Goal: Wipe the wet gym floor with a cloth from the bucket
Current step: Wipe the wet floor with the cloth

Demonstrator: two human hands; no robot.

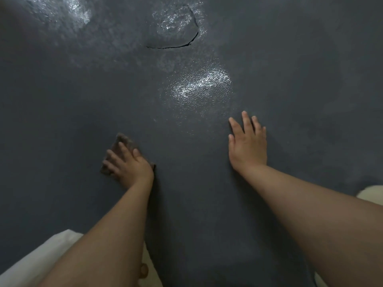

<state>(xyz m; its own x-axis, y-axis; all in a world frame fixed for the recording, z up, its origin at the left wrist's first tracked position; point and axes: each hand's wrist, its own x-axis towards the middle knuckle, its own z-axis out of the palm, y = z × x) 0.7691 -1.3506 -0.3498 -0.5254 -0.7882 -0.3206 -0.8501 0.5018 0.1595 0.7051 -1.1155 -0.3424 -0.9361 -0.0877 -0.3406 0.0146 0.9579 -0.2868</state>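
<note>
Left edge: pale fabric [51,251] is seen at the lower left corner, beside the left forearm.
Cloth: a dark brownish cloth [124,141] is spread flat on the floor, left of centre, its corners showing beyond the fingers.
Left hand: the left hand [128,164] is pressed palm-down on the cloth, fingers straight and spread, nothing gripped.
Floor: a dark grey, pebbled gym floor [62,110] fills the view; the stretch between the two hands appears matte.
Wet patch: a glistening patch [199,83] is seen ahead of the hands, nearer the right one, with more sheen at the upper left [80,11].
Damaged spot: a cracked, raised flap of flooring [176,27] is visible at top centre, its surface shining.
Right hand: the right hand [247,141] is laid flat on the bare floor, fingers straight and slightly apart, holding nothing, well apart from the cloth.
Right edge: a pale shape [371,193] is glimpsed at the right border; what it is cannot be told.
</note>
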